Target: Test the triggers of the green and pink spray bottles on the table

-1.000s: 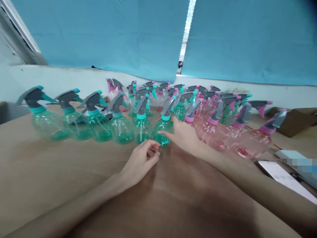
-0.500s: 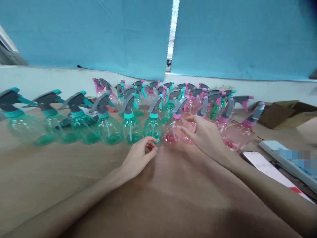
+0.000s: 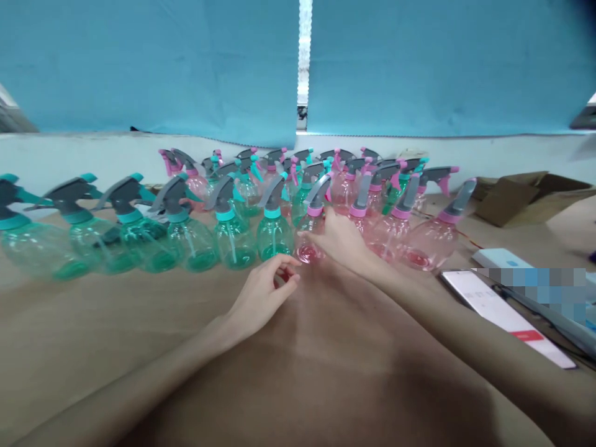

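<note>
right hand around pink bottle, mid-row

We find the green clear plastic spray bottles left of the pink clear plastic spray bottle on the brown bench, the white flat card right of it.

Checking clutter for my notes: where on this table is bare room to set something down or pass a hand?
Free: the brown tabletop in front of the green bottles, left of the left hand, and between the forearms. Crowded: bottles behind the front row, the phone side at right.
</note>
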Tool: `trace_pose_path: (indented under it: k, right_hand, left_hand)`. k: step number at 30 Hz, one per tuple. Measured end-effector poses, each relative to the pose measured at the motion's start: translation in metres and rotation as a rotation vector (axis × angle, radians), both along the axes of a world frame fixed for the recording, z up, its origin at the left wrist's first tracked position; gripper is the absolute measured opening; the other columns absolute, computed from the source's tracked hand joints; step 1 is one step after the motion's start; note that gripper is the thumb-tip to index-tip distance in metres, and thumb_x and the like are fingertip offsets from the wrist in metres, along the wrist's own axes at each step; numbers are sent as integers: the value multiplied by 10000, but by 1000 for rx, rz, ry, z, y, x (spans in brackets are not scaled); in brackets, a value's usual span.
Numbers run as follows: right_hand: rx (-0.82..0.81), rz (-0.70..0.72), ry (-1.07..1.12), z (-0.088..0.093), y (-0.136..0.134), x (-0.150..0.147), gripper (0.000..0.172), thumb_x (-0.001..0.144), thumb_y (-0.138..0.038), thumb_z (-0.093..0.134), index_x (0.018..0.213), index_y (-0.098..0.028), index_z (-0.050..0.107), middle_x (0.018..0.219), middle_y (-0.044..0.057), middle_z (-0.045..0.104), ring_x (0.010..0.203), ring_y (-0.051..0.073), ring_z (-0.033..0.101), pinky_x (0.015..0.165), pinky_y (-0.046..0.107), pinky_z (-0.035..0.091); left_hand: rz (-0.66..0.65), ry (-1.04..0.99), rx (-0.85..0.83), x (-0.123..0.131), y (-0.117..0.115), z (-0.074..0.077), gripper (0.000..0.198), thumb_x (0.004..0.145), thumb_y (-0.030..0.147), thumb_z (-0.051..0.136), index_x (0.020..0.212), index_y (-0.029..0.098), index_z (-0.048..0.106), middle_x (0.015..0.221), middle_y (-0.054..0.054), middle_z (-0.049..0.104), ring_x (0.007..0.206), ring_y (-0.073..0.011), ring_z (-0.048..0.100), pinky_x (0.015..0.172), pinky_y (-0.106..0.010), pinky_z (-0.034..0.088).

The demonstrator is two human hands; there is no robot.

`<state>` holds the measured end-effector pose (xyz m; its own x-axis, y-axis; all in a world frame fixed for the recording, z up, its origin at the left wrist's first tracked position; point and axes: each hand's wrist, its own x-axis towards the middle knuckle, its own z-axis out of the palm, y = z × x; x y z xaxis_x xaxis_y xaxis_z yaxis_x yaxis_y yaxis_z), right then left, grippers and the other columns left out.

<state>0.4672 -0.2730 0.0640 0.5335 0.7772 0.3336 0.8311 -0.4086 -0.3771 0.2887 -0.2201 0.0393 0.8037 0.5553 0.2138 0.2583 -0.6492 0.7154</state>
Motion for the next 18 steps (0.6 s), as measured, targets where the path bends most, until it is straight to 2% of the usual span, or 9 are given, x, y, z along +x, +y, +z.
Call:
trace_pose_path:
  k: [4, 8, 10, 14, 16, 18]
  right_hand:
    - [-29, -1, -19, 4, -10, -3, 441, 842, -461, 587, 1102, -109, 535, 1014, 188, 695, 896, 351, 679, 650, 378, 461]
    - [-66, 10, -29, 6, -32, -10, 462, 842, -481, 567, 1136, -127, 522, 1036, 172, 691, 890, 357, 679, 632, 388, 465]
    - [-83, 30, -30, 6, -45, -16, 460, 841, -452, 564, 1172, -138, 506, 1064, 154, 687, 867, 344, 685, 617, 379, 462]
    - [-65, 82, -41, 3, -68, -25, 504, 841, -433, 526, 1250, -143, 467, 1167, 138, 649, 847, 325, 687, 585, 373, 459]
    - [-22, 129, -38, 0, -77, -28, 499, 834, -450, 535, 1227, -147, 487, 1143, 117, 656, 857, 315, 683, 561, 365, 460]
    - [38, 183, -31, -4, -85, -31, 468, 828, -490, 562, 1164, -167, 526, 1085, 82, 675, 885, 297, 676, 566, 356, 469]
  left_hand:
    - [-4, -46, -25, 4, -5, 5, 134, 886, 249, 522, 997, 220, 592, 851, -4, 630, 798, -172, 611, 700, -299, 479]
    - [56, -111, -27, 13, -7, 11, 128, 885, 297, 545, 976, 210, 565, 859, 4, 601, 719, -147, 592, 660, -287, 479]
    - [89, -160, -4, 19, -7, 12, 206, 867, 323, 581, 1032, 208, 537, 958, -15, 593, 806, -160, 603, 719, -306, 496]
    - [68, -233, 15, 32, -9, 16, 478, 816, 345, 651, 1225, 206, 445, 1266, -87, 507, 1155, -230, 526, 942, -392, 468]
    - [14, -232, -21, 37, -13, 19, 547, 801, 334, 666, 1275, 218, 418, 1348, -90, 468, 1231, -244, 481, 1018, -424, 423]
    - [-33, -241, -67, 41, -18, 23, 556, 794, 321, 673, 1283, 227, 426, 1342, -77, 491, 1233, -243, 485, 1038, -424, 410]
